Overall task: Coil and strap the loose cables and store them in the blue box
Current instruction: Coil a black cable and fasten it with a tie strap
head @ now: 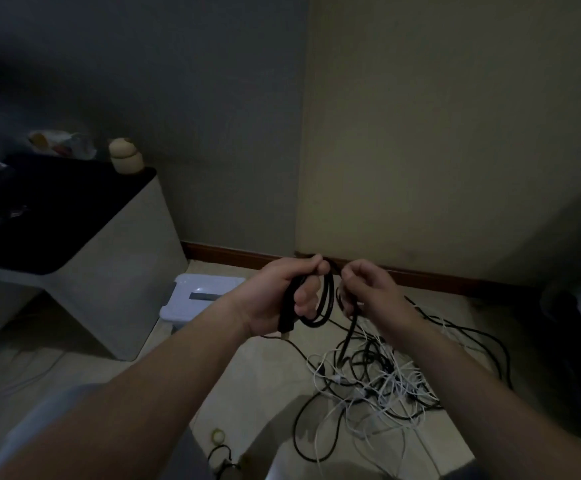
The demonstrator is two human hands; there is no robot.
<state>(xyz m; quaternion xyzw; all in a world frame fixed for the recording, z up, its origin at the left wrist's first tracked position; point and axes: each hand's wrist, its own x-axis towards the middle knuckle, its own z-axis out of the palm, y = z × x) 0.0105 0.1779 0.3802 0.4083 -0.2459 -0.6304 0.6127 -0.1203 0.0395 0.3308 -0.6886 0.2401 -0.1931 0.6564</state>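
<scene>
Dim floor corner | hands: left point(283, 294), right point(368, 289) gripping black cable point(323, 303) | blue box point(197, 297) half-hidden

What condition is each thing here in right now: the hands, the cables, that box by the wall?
Left hand: closed around loops of the black cable.
Right hand: pinching the same cable's running length.
Black cable: partly coiled, the rest trailing down to the floor.
Cable pile: loose and tangled, black and white strands mixed.
Blue box: lid on, standing on the floor.
Small roll: lying untouched on the floor.
</scene>
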